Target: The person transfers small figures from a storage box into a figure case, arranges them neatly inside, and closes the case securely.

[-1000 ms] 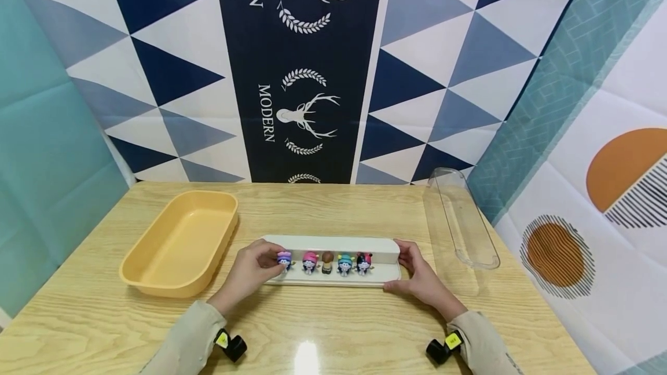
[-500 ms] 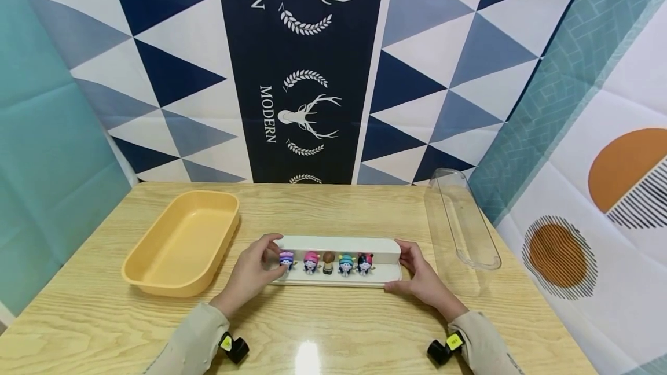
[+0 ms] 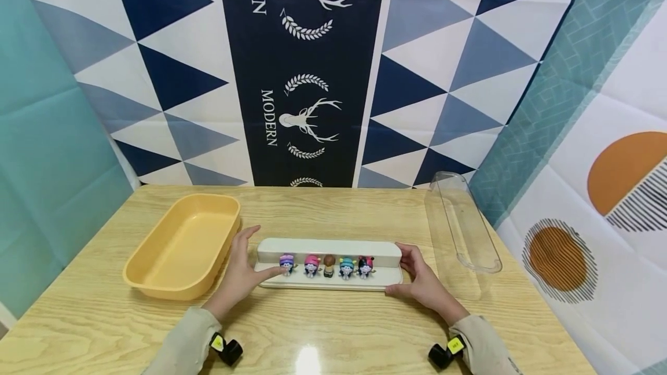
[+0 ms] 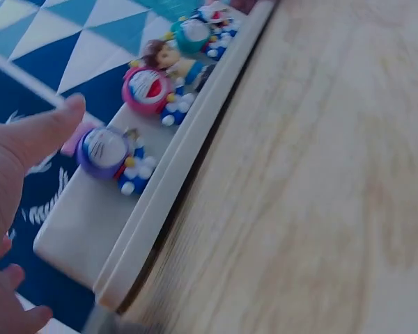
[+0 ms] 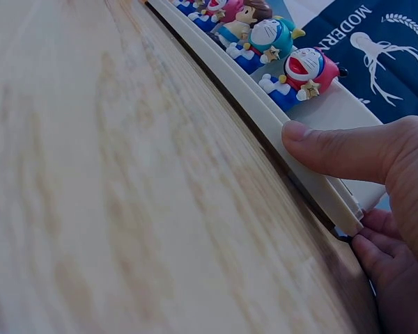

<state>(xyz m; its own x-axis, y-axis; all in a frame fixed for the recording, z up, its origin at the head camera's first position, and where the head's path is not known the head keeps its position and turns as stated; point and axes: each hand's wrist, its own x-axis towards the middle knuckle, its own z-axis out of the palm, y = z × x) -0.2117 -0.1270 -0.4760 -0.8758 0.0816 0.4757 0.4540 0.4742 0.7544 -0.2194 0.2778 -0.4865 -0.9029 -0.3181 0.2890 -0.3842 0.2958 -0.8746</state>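
Observation:
A white stepped display stand (image 3: 328, 246) lies across the middle of the table with several small figurines in a row on its lower step. From left to right stand a purple-capped figurine (image 3: 286, 264), a pink-capped one (image 3: 312, 265), a brown-haired one (image 3: 329, 265), a teal-capped one (image 3: 346, 267) and a red-and-black-capped one (image 3: 365, 266). My left hand (image 3: 238, 274) is spread beside the stand's left end, its thumb tip close to the purple-capped figurine; contact is unclear. My right hand (image 3: 422, 276) grips the stand's right end, thumb (image 5: 334, 149) on the front edge and fingers behind.
A yellow plastic tub (image 3: 140, 268) stands on the left of the table. At the far right lies a clear plastic cover (image 3: 469, 230). Patterned cloth (image 3: 307, 74) hangs behind the wooden table (image 3: 333, 334).
My left hand's fingers have come off the purple-capped figurine and spread apart, and the hand has drawn slightly left. My right hand has stayed on the stand's right end.

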